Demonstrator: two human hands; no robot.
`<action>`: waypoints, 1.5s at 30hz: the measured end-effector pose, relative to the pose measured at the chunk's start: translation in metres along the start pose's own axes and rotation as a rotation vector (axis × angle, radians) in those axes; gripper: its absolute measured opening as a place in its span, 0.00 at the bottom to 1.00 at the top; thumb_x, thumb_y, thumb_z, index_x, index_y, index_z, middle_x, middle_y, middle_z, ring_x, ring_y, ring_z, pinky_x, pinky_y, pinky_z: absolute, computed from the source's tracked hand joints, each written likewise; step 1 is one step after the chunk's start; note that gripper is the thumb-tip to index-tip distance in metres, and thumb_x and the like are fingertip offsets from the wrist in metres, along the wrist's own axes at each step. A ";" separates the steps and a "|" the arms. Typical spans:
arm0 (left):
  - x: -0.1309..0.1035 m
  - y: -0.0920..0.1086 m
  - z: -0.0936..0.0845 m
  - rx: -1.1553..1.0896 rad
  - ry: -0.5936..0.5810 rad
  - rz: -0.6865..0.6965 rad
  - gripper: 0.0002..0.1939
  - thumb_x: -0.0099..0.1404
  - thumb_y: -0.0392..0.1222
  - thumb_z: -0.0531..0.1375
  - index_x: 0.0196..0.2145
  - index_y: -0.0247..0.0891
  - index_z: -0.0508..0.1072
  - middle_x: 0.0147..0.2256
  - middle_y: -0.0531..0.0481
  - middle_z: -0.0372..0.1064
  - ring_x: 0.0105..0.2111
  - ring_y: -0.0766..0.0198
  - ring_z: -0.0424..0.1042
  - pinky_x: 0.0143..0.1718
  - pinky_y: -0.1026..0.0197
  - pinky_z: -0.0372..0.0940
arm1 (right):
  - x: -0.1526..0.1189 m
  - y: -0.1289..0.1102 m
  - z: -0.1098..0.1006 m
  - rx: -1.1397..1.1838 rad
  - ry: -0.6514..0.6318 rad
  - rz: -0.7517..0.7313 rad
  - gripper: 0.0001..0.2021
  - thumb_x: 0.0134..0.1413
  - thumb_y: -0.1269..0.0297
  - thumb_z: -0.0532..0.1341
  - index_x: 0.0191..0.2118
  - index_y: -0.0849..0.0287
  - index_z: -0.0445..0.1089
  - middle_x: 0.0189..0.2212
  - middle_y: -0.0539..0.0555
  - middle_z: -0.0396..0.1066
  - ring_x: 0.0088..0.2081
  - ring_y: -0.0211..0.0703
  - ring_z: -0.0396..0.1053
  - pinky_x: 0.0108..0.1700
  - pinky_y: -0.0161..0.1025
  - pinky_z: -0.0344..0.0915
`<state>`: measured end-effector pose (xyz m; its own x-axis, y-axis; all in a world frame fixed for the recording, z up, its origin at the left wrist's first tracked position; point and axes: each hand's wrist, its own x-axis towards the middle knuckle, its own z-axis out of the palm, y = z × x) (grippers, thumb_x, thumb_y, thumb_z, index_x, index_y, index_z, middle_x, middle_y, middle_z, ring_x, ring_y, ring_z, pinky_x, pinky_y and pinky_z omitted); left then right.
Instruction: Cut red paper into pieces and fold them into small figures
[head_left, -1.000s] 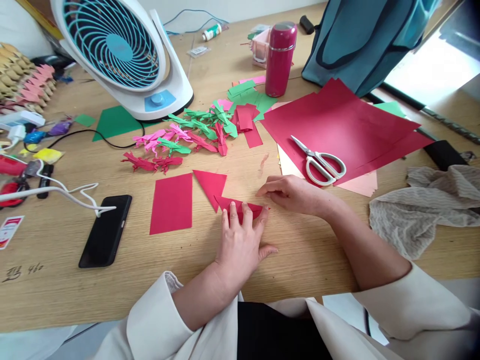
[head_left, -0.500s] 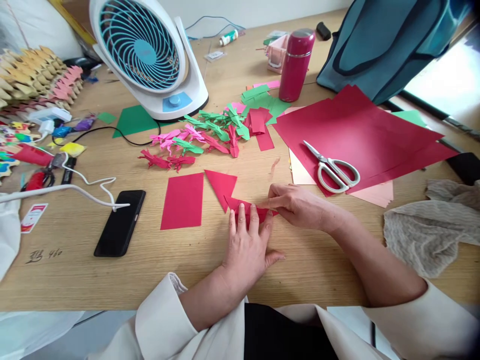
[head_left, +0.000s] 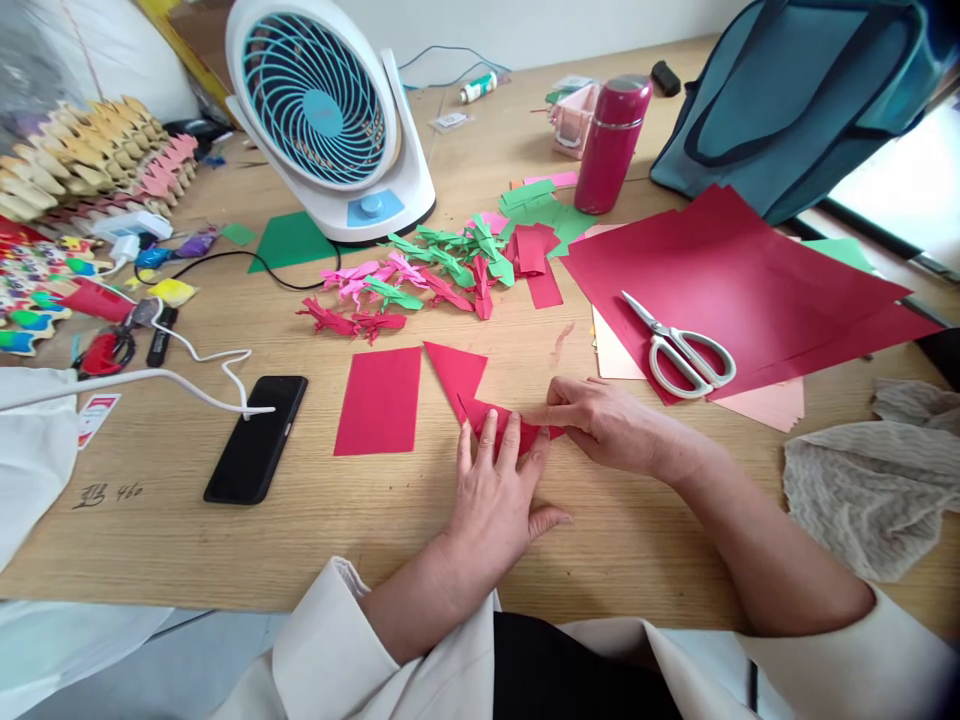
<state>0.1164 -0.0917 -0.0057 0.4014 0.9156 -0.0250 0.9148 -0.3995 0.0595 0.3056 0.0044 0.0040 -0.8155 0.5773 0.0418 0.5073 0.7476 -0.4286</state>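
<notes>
A folded piece of red paper (head_left: 489,412) lies on the table in front of me, partly covered by my fingers. My left hand (head_left: 495,485) is open and flat, its spread fingertips pressing on the paper. At the paper's right end my right hand (head_left: 611,425) is closed, its index finger stretched along the upper edge and the other fingers curled; the thumb is hidden. A red paper triangle (head_left: 457,370) touches or lies very near the folded piece. To the left lies a flat red paper rectangle (head_left: 379,400).
Several folded pink, green and red paper figures (head_left: 405,280) lie beyond the hands. White-handled scissors (head_left: 690,360) rest on large red sheets (head_left: 750,270). Around them are a phone (head_left: 256,440), a fan (head_left: 322,110), a red flask (head_left: 613,145), a blue bag (head_left: 787,110) and a grey cloth (head_left: 862,490).
The view has shifted slightly, so the table things appear farther right. Both hands stay on the folded red paper in nearly the same pose.
</notes>
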 end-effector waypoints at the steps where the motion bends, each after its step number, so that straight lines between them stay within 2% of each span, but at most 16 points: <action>1: -0.001 -0.002 0.000 -0.005 0.005 0.003 0.44 0.58 0.70 0.56 0.65 0.44 0.59 0.64 0.33 0.54 0.65 0.37 0.51 0.62 0.30 0.46 | 0.000 0.000 0.000 -0.012 -0.005 0.001 0.27 0.58 0.80 0.53 0.59 0.49 0.68 0.37 0.55 0.65 0.36 0.41 0.66 0.39 0.37 0.57; 4: -0.003 -0.006 0.001 -0.009 0.000 0.015 0.42 0.60 0.68 0.55 0.66 0.44 0.57 0.65 0.35 0.53 0.66 0.40 0.50 0.62 0.29 0.45 | -0.001 -0.001 0.000 -0.036 -0.014 0.004 0.27 0.59 0.79 0.54 0.60 0.49 0.67 0.36 0.55 0.65 0.35 0.41 0.65 0.39 0.37 0.57; 11: -0.011 -0.016 0.001 0.030 -0.044 0.047 0.42 0.66 0.66 0.48 0.67 0.34 0.53 0.68 0.37 0.48 0.68 0.44 0.45 0.63 0.28 0.41 | -0.002 -0.003 0.000 -0.106 -0.051 0.015 0.29 0.59 0.80 0.52 0.62 0.48 0.64 0.36 0.54 0.64 0.35 0.41 0.65 0.39 0.37 0.56; 15: -0.016 -0.023 0.001 0.051 -0.046 0.028 0.41 0.66 0.65 0.49 0.68 0.35 0.51 0.68 0.39 0.49 0.68 0.44 0.46 0.64 0.28 0.40 | -0.003 -0.005 -0.001 -0.161 -0.053 0.019 0.28 0.60 0.79 0.53 0.63 0.48 0.63 0.37 0.55 0.64 0.34 0.41 0.64 0.39 0.38 0.55; 23: -0.027 -0.039 -0.001 0.079 -0.031 -0.049 0.39 0.67 0.64 0.49 0.67 0.37 0.53 0.67 0.40 0.51 0.67 0.44 0.48 0.64 0.28 0.38 | -0.003 -0.006 -0.001 -0.157 -0.063 0.040 0.25 0.61 0.78 0.52 0.60 0.50 0.67 0.36 0.54 0.65 0.34 0.41 0.64 0.39 0.38 0.55; 29: -0.032 -0.043 -0.002 0.059 -0.016 -0.102 0.40 0.67 0.65 0.48 0.67 0.36 0.55 0.67 0.40 0.52 0.67 0.44 0.49 0.64 0.30 0.40 | -0.003 -0.007 -0.002 -0.162 -0.062 0.036 0.25 0.61 0.78 0.52 0.60 0.48 0.66 0.36 0.54 0.65 0.35 0.41 0.65 0.39 0.38 0.55; 35: -0.033 -0.044 -0.002 0.059 -0.029 -0.119 0.40 0.65 0.66 0.49 0.66 0.37 0.55 0.67 0.42 0.51 0.67 0.43 0.47 0.64 0.29 0.40 | -0.004 -0.006 0.002 -0.154 -0.012 0.023 0.24 0.61 0.78 0.53 0.59 0.50 0.67 0.36 0.54 0.65 0.35 0.42 0.65 0.38 0.38 0.55; 40: -0.034 -0.045 0.001 0.065 -0.010 -0.085 0.41 0.66 0.65 0.49 0.67 0.35 0.54 0.67 0.41 0.50 0.68 0.43 0.45 0.64 0.29 0.39 | 0.000 -0.008 0.006 -0.068 0.070 0.018 0.16 0.63 0.75 0.52 0.51 0.60 0.72 0.36 0.56 0.65 0.36 0.42 0.65 0.39 0.38 0.59; 45: -0.028 -0.037 -0.003 0.044 -0.021 -0.018 0.41 0.67 0.65 0.49 0.66 0.32 0.55 0.67 0.39 0.50 0.68 0.45 0.44 0.65 0.29 0.36 | 0.005 -0.015 0.008 -0.032 0.168 -0.031 0.14 0.64 0.75 0.51 0.46 0.64 0.73 0.41 0.60 0.67 0.39 0.44 0.65 0.43 0.40 0.62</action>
<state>0.0710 -0.1024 -0.0044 0.3855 0.9215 -0.0468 0.9227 -0.3853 0.0150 0.2921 -0.0066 0.0032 -0.7742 0.5986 0.2055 0.4937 0.7743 -0.3958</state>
